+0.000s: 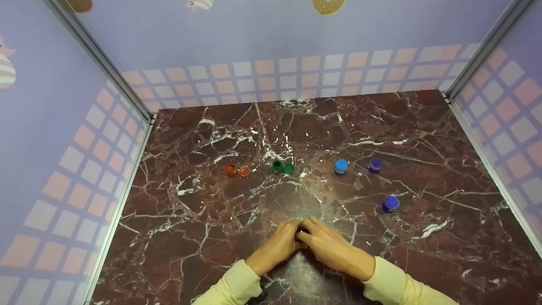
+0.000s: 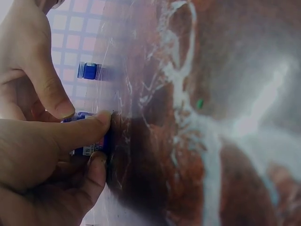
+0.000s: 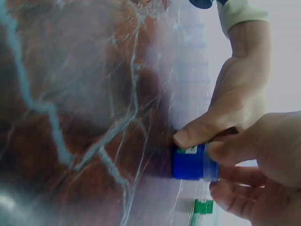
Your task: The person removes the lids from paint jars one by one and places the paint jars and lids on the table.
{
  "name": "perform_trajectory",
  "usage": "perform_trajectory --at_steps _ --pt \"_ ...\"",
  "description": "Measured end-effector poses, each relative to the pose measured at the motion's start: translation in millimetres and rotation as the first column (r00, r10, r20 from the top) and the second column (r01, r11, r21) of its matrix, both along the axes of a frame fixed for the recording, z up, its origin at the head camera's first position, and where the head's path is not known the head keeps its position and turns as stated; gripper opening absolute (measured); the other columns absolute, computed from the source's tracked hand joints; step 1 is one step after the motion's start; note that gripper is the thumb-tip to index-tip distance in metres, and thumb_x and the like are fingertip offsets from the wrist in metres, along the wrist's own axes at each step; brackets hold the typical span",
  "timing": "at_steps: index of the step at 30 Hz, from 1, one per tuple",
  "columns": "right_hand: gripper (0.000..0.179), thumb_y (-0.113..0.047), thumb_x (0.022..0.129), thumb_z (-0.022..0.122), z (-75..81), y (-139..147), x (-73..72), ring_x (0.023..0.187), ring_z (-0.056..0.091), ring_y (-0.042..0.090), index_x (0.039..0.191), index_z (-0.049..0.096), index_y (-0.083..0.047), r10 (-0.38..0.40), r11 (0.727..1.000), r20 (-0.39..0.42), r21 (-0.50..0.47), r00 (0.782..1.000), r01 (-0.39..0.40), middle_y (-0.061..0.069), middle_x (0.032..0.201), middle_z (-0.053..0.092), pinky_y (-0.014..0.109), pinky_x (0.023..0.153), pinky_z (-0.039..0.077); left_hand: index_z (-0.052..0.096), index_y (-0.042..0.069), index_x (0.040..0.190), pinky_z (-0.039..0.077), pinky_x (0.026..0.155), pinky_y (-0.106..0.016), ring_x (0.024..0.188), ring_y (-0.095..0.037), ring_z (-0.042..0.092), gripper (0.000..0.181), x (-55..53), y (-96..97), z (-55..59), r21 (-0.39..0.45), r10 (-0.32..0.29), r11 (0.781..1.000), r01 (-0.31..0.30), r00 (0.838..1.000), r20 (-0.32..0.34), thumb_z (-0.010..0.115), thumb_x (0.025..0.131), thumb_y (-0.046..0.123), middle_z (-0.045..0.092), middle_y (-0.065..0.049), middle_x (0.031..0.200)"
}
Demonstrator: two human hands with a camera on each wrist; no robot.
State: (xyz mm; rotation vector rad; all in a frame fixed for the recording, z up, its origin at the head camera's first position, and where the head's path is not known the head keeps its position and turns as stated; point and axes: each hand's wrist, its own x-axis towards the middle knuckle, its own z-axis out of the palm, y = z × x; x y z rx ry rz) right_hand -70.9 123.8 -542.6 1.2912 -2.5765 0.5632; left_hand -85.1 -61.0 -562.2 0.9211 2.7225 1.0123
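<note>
Between both hands, low over the table near its front middle, is a small blue paint jar (image 3: 187,165) with a clear lid (image 3: 211,165). My left hand (image 1: 279,243) grips the jar's blue body between thumb and fingers. The right hand (image 1: 330,245) pinches the clear lid, its thumb and fingertips on the rim. From the head view the jar is mostly hidden by the fingers. In the left wrist view, the left thumb lies across the jar's label.
Across the table (image 1: 190,245), an orange jar (image 1: 230,170) and a green jar (image 1: 277,166) stand uncapped, each with a lid beside it. To the right are a light blue jar (image 1: 341,166), a purple jar (image 1: 375,165) and a violet-blue jar (image 1: 391,204). Patterned walls enclose the table.
</note>
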Motion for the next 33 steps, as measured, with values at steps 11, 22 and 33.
perform_trajectory --at_steps 11,22,33 --pt "0.019 -0.001 0.087 0.077 10.8 5.4 -4.6 0.086 0.067 0.024 0.106 0.072 -0.001 -0.227 0.94 0.205 -0.208 0.952 0.269 0.012 0.103 0.066 0.039 0.074 0.059 0.066 0.0 0.102 0.055 0.087 -0.034 0.095 -0.022 0.064 0.034 -2.4 0.6 0.4 0.01 0.028 1.0 -0.029 0.998 0.062 0.088 0.08 0.014 0.067 -0.009 0.101" --pt "0.034 -0.022 0.093 0.076 14.2 -21.1 8.3 0.059 0.065 0.038 0.086 0.049 -0.002 -0.529 0.848 0.135 0.039 0.838 0.529 0.015 0.071 0.059 0.047 0.047 0.052 0.063 0.004 0.09 0.053 0.071 -0.028 0.077 -0.011 0.055 0.031 -5.0 1.4 -3.2 0.053 0.02 0.998 -0.023 0.999 0.045 0.09 0.076 0.01 0.062 -0.003 0.086" --pt "0.036 -0.028 0.088 0.08 2.7 -31.8 15.1 0.062 0.065 0.033 0.086 0.056 -0.001 -0.534 0.843 0.006 0.08 0.846 0.531 0.012 0.076 0.06 0.044 0.05 0.054 0.063 0.001 0.089 0.054 0.073 -0.031 0.079 -0.016 0.058 0.023 -3.6 1.1 -4.7 0.059 0.007 0.998 -0.006 1.0 -0.017 0.083 0.077 0.002 0.062 -0.004 0.085"
